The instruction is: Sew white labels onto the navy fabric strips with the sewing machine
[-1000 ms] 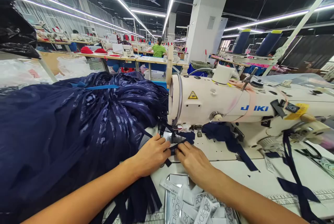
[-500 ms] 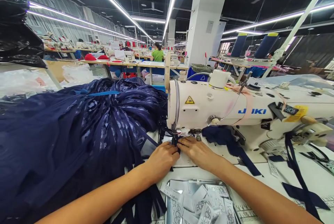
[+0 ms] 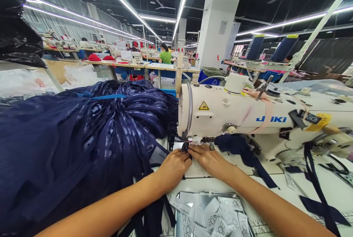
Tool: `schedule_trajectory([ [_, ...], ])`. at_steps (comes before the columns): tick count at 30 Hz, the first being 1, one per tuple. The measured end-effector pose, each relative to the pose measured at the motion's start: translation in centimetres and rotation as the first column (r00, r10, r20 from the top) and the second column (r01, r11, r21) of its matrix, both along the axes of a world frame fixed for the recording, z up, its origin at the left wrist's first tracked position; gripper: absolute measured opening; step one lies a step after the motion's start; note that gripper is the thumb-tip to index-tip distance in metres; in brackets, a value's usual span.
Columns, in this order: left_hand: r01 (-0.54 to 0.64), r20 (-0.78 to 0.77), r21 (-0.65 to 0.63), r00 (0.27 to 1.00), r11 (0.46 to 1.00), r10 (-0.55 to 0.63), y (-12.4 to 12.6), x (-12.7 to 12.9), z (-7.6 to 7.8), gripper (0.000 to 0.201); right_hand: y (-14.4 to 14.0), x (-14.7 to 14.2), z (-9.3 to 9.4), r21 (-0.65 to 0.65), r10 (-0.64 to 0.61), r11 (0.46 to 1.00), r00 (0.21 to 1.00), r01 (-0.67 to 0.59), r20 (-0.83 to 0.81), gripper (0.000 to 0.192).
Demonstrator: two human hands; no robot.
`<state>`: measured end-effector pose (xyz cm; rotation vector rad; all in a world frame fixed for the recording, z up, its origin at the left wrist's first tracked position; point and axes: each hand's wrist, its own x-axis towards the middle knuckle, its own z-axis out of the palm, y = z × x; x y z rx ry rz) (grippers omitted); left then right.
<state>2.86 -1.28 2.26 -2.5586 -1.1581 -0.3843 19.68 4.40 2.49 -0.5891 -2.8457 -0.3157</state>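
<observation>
Close together under the head of a white sewing machine [image 3: 215, 110], both my hands work at the presser foot [image 3: 185, 146]. My left hand [image 3: 176, 164] is closed, its curled fingers on a small dark navy fabric piece in front of the foot. From the other side my right hand [image 3: 205, 158] presses its bunched fingertips on the same piece. Most of that fabric is hidden beneath the fingers. To the left spreads a large heap of navy lace-trimmed garments [image 3: 110, 130], with loose straps hanging toward my left forearm.
A metal tray [image 3: 176, 211] of white printed labels [image 3: 217, 216] lies between my forearms. Navy fabric strips [image 3: 253, 159] lie on the machine bed at right. Two thread cones [image 3: 255, 47] stand behind. A person in a green top [image 3: 165, 56] sits farther back.
Both hands stay at the presser foot, nearly unmoved, with only slight finger shifts. The whole view has tilted a little with the head.
</observation>
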Motion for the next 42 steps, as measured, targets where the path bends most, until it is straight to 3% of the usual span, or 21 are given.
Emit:
schedule_trajectory([
  [16,-0.078,-0.007,0.149,0.997,0.986,0.08,0.7,0.6,-0.2,0.017,0.0,-0.7,0.5,0.027,-0.066,0.997,0.997,0.065,0.04,0.039],
  [21,-0.077,0.023,0.142,0.997,0.987,0.074,0.6,0.4,-0.2,0.017,0.2,-0.8,0.2,0.034,-0.084,0.996,0.996,0.084,-0.001,0.036],
  [25,-0.033,0.023,0.096,0.999,0.995,0.031,0.3,-0.4,0.3,0.017,0.5,-0.5,0.5,-0.004,-0.038,0.999,0.998,0.038,-0.05,0.033],
  [30,0.024,0.029,-0.048,0.999,0.999,-0.023,0.4,-2.6,1.5,0.023,0.1,0.2,1.2,-0.181,-0.032,0.983,0.99,0.007,-0.134,0.023],
  [35,-0.02,0.061,-0.164,0.998,0.986,0.03,0.2,-3.7,2.1,0.037,-1.2,0.0,1.0,-0.199,-0.02,0.98,0.987,-0.012,-0.158,0.029],
  [38,-0.063,0.025,-0.178,0.997,0.982,0.068,-0.3,-3.3,1.9,0.04,-1.2,-0.2,0.6,-0.196,-0.04,0.981,0.984,0.006,-0.171,0.03],
  [42,-0.111,-0.05,-0.185,0.993,0.977,0.103,-0.8,-2.7,1.4,0.049,-0.4,0.1,-0.1,-0.25,0.004,0.966,0.964,-0.073,-0.265,0.028],
])
